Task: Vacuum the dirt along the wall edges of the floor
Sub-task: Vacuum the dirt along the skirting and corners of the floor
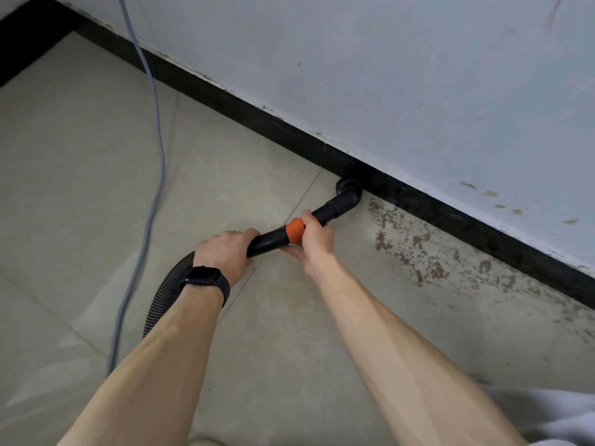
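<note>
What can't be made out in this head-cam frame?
Head view:
- Vacuum unit: off frame; the hose vanishes behind the left forearm.
- Nozzle mouth: faces away, black against the black baseboard; floor contact unclear.
- Grey cable: cut by the top edge; lower end behind the same forearm.
- Right hand: fingers mostly under the wand.
- Pale fabric, bottom right: cropped by the frame edge.
</note>
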### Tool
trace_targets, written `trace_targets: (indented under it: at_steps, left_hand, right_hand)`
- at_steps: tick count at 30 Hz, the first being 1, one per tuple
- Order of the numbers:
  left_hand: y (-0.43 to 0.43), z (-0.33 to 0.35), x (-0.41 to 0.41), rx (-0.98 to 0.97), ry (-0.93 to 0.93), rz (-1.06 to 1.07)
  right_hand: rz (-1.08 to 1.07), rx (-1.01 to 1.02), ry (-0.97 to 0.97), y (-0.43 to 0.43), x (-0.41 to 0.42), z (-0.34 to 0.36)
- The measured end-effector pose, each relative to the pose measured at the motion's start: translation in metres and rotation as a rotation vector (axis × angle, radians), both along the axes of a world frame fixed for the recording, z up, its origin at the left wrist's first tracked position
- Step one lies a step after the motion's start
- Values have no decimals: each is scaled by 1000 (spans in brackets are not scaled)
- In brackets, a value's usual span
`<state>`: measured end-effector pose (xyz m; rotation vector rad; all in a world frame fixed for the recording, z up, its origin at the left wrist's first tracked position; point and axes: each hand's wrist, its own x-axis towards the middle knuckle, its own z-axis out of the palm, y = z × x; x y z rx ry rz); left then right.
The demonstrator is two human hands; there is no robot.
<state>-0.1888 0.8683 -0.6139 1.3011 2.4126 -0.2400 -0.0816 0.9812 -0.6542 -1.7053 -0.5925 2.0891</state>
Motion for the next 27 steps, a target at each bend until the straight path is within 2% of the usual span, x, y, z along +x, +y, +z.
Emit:
trace_targets:
  at_steps: [6,13,27]
  left_hand:
    - [9,-12,-7,17,5,1]
    - [15,-23,-37,8,-129,29]
    - [15,-38,-41,127,-101,102]
  right_hand:
    - [8,-8,-60,9,-14,-4]
    - [21,48,-199,10,-40,-3]
    - [-36,27,-151,17,-55,-5]
